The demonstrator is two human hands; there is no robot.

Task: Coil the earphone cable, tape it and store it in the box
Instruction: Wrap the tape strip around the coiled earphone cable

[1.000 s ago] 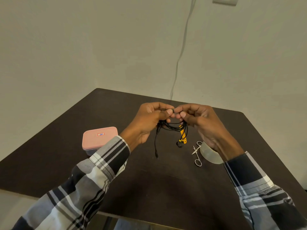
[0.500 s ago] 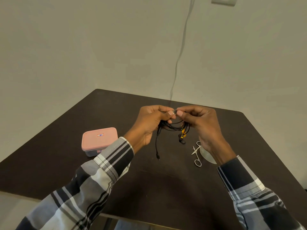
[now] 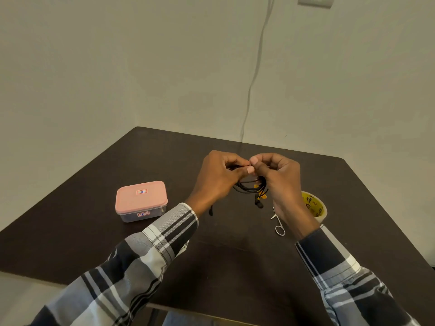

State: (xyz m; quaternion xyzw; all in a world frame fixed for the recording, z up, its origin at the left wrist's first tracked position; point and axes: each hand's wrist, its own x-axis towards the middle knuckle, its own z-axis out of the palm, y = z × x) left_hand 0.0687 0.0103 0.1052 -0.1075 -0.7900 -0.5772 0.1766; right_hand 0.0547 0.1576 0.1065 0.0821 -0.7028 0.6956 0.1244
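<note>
Dark table under plain wall. Pink-lidded box near left edge, lid on. Tape roll and scissors toward right edge. Left hand and right hand, fingers curled, pinch earphone cable coil mid-air above table centre (ends dangling). Risk: releasing one pinch to fetch tape lets loops spring apart.

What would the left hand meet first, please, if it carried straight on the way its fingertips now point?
The right hand: the left hand points at it, fingertips apparently already touching above the earphone cable.

Hands w/ coiled cable
</note>
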